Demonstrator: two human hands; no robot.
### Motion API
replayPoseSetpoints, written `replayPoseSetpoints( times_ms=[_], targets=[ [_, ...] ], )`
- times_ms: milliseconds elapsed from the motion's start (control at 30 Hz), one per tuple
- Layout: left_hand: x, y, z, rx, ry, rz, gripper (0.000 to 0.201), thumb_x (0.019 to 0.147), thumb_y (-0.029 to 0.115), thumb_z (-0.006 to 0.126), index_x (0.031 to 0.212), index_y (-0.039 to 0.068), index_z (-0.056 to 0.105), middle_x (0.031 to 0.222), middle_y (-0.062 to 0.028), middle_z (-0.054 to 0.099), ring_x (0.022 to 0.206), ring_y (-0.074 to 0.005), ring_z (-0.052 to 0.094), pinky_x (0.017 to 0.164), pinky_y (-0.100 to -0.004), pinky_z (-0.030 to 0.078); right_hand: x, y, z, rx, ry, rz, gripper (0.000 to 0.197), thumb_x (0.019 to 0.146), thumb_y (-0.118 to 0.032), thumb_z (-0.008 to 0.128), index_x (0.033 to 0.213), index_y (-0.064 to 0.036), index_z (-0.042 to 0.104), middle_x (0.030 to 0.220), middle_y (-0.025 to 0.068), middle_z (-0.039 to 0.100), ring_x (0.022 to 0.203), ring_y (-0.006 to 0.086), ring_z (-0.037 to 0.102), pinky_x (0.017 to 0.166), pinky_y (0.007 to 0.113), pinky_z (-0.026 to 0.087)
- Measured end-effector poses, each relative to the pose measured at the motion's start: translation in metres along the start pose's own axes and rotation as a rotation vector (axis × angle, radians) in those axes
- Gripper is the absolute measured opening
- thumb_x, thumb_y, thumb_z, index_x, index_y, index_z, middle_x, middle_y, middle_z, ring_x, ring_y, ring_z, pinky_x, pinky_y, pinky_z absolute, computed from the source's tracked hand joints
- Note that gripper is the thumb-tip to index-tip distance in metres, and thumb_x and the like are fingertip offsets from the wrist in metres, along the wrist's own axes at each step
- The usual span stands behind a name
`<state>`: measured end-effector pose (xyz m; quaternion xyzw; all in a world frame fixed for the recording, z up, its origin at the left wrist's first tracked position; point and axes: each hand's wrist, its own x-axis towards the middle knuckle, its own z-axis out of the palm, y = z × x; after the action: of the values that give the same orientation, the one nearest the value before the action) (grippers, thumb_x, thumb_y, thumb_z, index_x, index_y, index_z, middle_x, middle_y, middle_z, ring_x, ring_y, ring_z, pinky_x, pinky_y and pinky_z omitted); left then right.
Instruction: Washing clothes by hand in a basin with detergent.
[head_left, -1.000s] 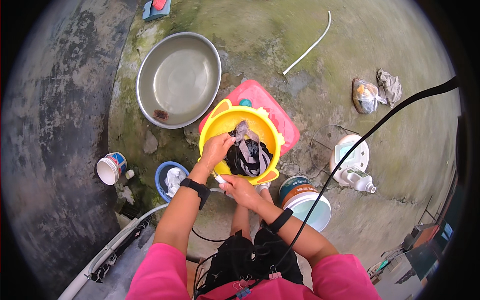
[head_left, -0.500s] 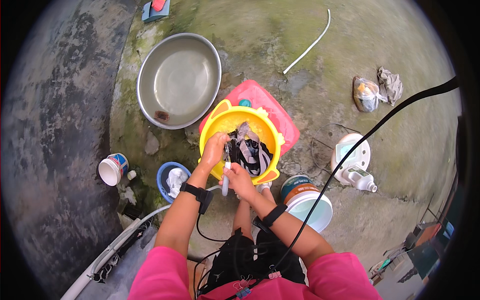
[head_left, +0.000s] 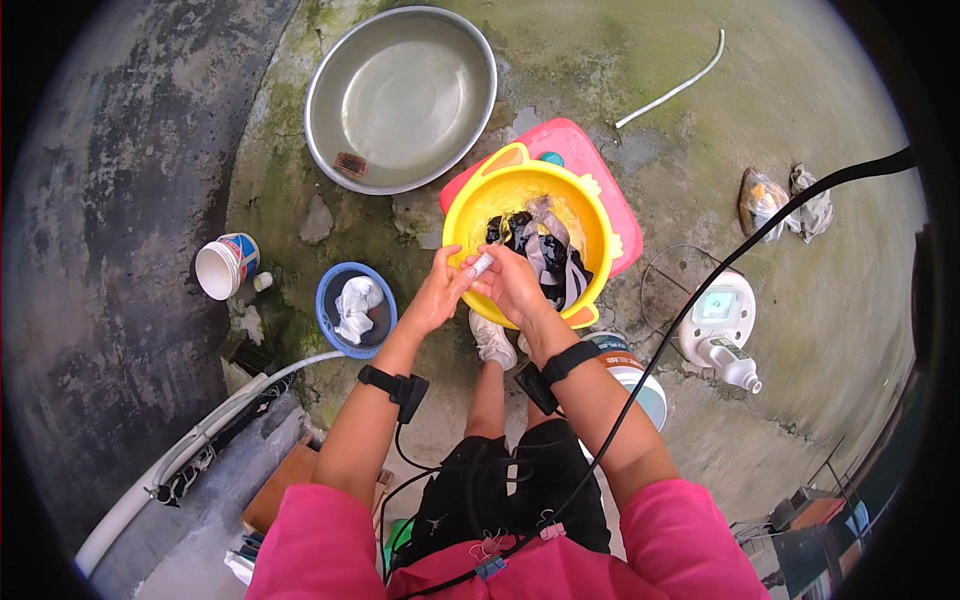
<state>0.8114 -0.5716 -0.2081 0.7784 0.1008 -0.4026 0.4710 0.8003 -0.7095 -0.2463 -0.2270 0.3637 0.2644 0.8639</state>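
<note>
Over the near left rim of a yellow basin (head_left: pixel 600 225) with ear-shaped handles, my two hands come together at a short white hose end (head_left: pixel 481 264). My right hand (head_left: pixel 515 285) is closed round it. My left hand (head_left: pixel 437 292) has its fingers curled against the hose from the other side; its grip is partly hidden. Wet black and grey clothes (head_left: pixel 545 250) lie in the basin in shallow water. The basin rests on a pink stool (head_left: pixel 626 225).
A large metal tub (head_left: pixel 400 100) stands farther off, left of the basin. Near left is a blue basin (head_left: pixel 327 312) with white cloth. A paint bucket (head_left: pixel 650 395), a white bottle (head_left: pixel 735 365) and a white baby scale-like object (head_left: pixel 742 300) are to the right. A black cable (head_left: pixel 690 325) crosses the view.
My hands have drawn together at the hose; my left hand was under its running water before. The view has shifted, so the basins and tub appear farther right and higher.
</note>
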Motion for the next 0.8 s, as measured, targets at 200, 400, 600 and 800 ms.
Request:
replayPoseSetpoints(
  times_ms=[200, 400, 600, 800],
  targets=[
    [-0.017, -0.023, -0.009, -0.095, -0.06, 0.114, 0.021, 0.084, 0.017, 0.055, 0.091, 0.001, 0.044, 0.071, -0.0019, 0.049, 0.063, -0.0083, 0.043, 0.06, -0.0233, 0.038, 0.025, -0.01, -0.011, 0.153, 0.097, -0.031, 0.019, 0.089, -0.018, 0.044, 0.082, -0.0029, 0.053, 0.064, 0.0036, 0.052, 0.058, 0.0147, 0.052, 0.052, 0.026, 0.044],
    [-0.029, -0.028, 0.0, -0.133, 0.057, 0.052, 0.018, 0.082, 0.018, 0.057, 0.083, 0.0, 0.052, 0.068, -0.002, 0.052, 0.062, -0.009, 0.045, 0.057, -0.0247, 0.039, 0.026, 0.0, 0.004, -0.353, 0.184, -0.077, 0.023, 0.089, -0.024, 0.044, 0.075, -0.0061, 0.049, 0.046, -0.0016, 0.035, 0.035, 0.0109, 0.032, 0.037, 0.025, 0.032],
    [-0.033, -0.063, 0.015, 0.026, 0.119, 0.155, 0.02, 0.085, 0.02, 0.053, 0.085, 0.0, 0.054, 0.062, -0.0089, 0.053, 0.054, -0.0144, 0.049, 0.05, -0.0301, 0.038, -0.013, -0.023, -0.001, -1.993, 0.422, -0.739, 0.041, 0.07, -0.019, 0.065, 0.104, -0.0005, 0.049, 0.106, 0.0213, 0.049, 0.099, 0.0344, 0.046, 0.082, 0.042, 0.038],
    [-0.058, -0.093, 0.016, -0.043, 0.216, 0.133, 0.022, 0.086, 0.022, 0.05, 0.088, 0.001, 0.054, 0.066, -0.0121, 0.056, 0.058, -0.0202, 0.053, 0.055, -0.0332, 0.04, -0.006, -0.003, -0.023, -2.284, 0.605, -0.035, 0.09, 0.069, -0.054, 0.059, 0.138, -0.0211, 0.012, 0.139, 0.021, 0.013, 0.126, 0.0451, 0.012, 0.094, 0.062, 0.02]
  ],
)
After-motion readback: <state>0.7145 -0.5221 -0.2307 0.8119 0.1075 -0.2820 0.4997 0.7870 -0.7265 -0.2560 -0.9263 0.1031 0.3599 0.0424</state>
